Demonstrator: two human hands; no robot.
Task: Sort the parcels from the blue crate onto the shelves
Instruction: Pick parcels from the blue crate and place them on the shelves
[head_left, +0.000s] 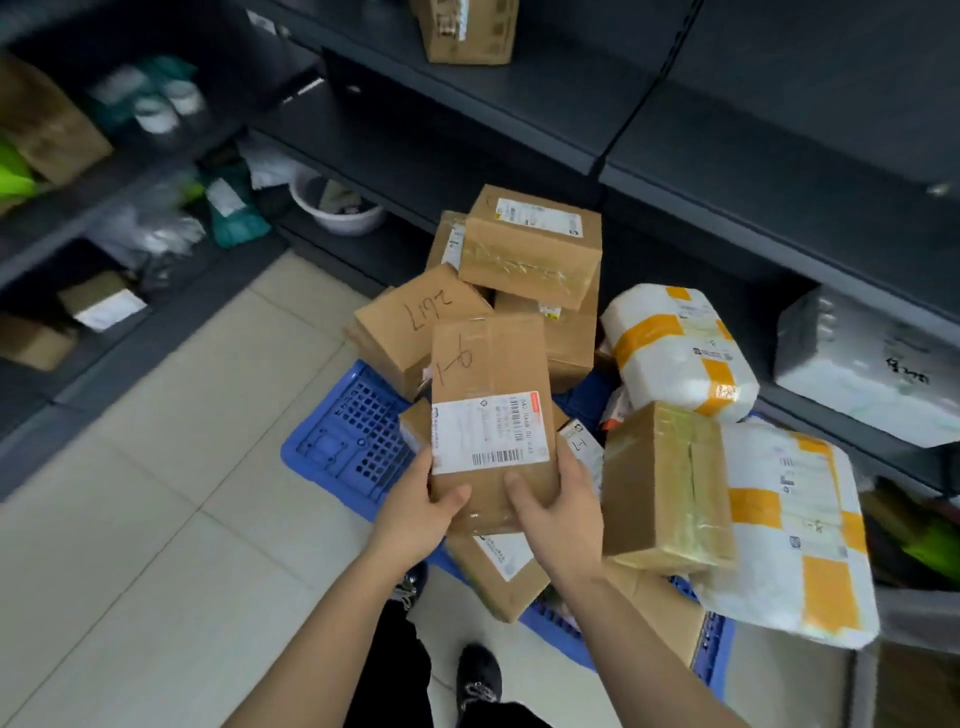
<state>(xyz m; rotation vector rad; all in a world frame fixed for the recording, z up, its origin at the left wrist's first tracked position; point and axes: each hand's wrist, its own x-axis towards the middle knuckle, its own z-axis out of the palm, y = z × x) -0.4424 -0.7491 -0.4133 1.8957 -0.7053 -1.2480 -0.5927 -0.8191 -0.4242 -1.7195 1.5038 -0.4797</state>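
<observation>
- Both forearms reach forward and down, side by side, over the blue crate (343, 441).
- The left hand (415, 512) grips the near left corner of a box (488, 364), thumb across its top, the other fingers hidden beneath.
- The right hand (563, 514) clasps the near right corner the same way.
- The box, label up, is held just above the parcels (530, 249) heaped in the crate, which sits on the floor (156, 519) before the shelves (545, 109).

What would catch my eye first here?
In the middle, the left hand and right hand hold a brown parcel with a white label. Behind it a blue crate on the floor is heaped with cardboard boxes, and white parcels banded in yellow tape lie to its right, beside dark shelves.
</observation>
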